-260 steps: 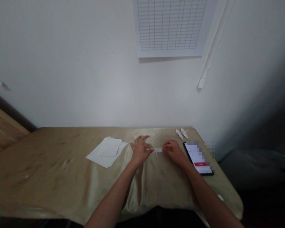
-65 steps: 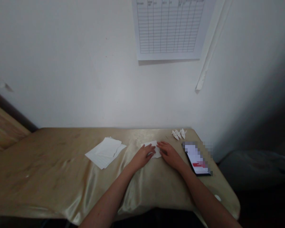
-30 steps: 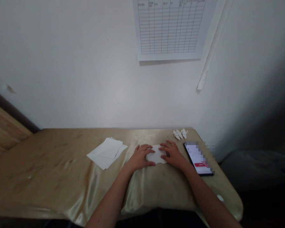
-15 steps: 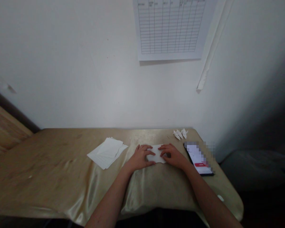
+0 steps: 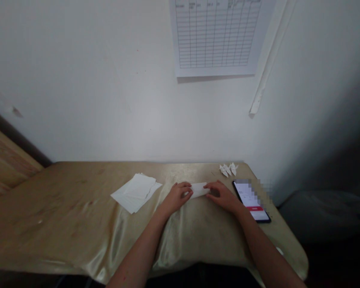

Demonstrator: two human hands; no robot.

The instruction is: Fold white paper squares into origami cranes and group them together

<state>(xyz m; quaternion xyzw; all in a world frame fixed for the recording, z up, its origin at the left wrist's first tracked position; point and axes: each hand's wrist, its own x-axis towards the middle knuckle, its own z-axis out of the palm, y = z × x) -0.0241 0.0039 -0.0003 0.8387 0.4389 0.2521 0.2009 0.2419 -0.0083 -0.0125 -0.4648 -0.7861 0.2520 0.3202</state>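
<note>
A small white sheet of paper (image 5: 199, 190), doubled over into a narrow strip, lies between my two hands near the middle of the table. At its left end my left hand (image 5: 179, 196) pinches it between thumb and fingers. My right hand (image 5: 220, 195) grips the opposite end, thumb below and fingers above. Both ends of the paper are partly covered by fingertips. Beyond my right hand, several small folded white paper shapes (image 5: 228, 169) stand at the table's back edge.
A loose pile of white paper sheets (image 5: 135, 192) lies left of my hands. To the right rests a phone (image 5: 252, 202) with a lit screen. A gold cloth (image 5: 69, 212) covers the table, wrinkled in front. The wall (image 5: 108, 100) with a printed chart (image 5: 214, 38) rises behind.
The paper went from a wider, flatter piece to a narrower doubled strip. My fingers have closed in on its two ends.
</note>
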